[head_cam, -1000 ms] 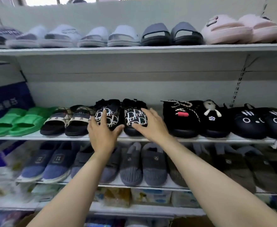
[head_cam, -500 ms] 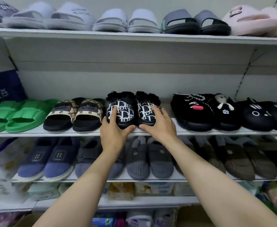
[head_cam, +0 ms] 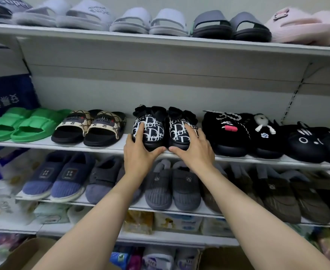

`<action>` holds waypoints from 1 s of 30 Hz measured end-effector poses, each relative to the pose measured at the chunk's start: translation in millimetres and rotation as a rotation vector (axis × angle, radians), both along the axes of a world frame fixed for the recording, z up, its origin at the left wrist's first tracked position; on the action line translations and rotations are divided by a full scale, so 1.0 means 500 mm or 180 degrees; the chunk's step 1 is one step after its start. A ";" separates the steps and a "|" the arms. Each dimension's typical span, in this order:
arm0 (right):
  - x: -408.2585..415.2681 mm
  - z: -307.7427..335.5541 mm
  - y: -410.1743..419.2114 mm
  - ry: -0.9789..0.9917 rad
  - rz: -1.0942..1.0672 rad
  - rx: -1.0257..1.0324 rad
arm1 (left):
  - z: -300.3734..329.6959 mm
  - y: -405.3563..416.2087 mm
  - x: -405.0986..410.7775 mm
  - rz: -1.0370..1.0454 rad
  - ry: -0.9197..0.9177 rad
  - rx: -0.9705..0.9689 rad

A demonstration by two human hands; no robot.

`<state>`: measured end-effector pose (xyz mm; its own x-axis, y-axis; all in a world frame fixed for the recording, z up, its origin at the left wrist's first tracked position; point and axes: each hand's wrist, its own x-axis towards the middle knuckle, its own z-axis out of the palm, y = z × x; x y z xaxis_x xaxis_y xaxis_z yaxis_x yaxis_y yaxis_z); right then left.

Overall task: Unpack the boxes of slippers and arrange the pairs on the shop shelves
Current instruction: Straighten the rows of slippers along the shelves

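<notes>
A pair of black slippers with a white letter print and black bows stands on the middle shelf [head_cam: 109, 148], toes toward me. My left hand [head_cam: 138, 155] rests on the left slipper [head_cam: 152, 131], fingers laid straight up its outer side and thumb along the toe front. My right hand [head_cam: 198, 152] lies the same way on the right slipper [head_cam: 176, 133], fingers on top and thumb at the toe. The two thumbs nearly meet at the shelf edge.
Beige-patterned slides [head_cam: 90, 127] and green slides [head_cam: 23, 123] stand to the left, black plush slippers [head_cam: 236, 131] and cat-face ones [head_cam: 316, 145] to the right. Grey and pink pairs fill the top shelf [head_cam: 160, 38]. Knit slippers line the lower shelf. An open cardboard box [head_cam: 29, 252] sits bottom left.
My view has shifted so the shelves sit lower and closer. Both hands stay on the printed pair, which keeps its place between its neighbours.
</notes>
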<state>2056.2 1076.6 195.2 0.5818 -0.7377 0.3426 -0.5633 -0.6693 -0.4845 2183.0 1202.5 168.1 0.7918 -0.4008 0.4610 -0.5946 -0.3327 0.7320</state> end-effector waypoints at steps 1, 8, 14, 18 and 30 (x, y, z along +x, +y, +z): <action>-0.001 -0.002 0.000 -0.0015 -0.0017 -0.0002 | 0.001 -0.003 0.001 -0.0012 0.0020 0.0024; 0.004 -0.010 0.008 -0.0092 -0.0094 -0.0069 | 0.001 -0.008 0.020 -0.0101 0.0112 0.0027; 0.014 0.007 0.015 -0.0061 -0.0203 -0.0034 | -0.001 -0.007 0.028 -0.0178 0.0037 0.0067; 0.058 0.061 0.046 -0.0451 -0.0115 -0.0197 | 0.035 0.033 0.064 -0.0194 -0.0156 -0.0041; 0.328 0.069 0.274 -0.0262 0.1121 0.0084 | 0.048 0.301 0.352 0.0632 -0.0280 0.0332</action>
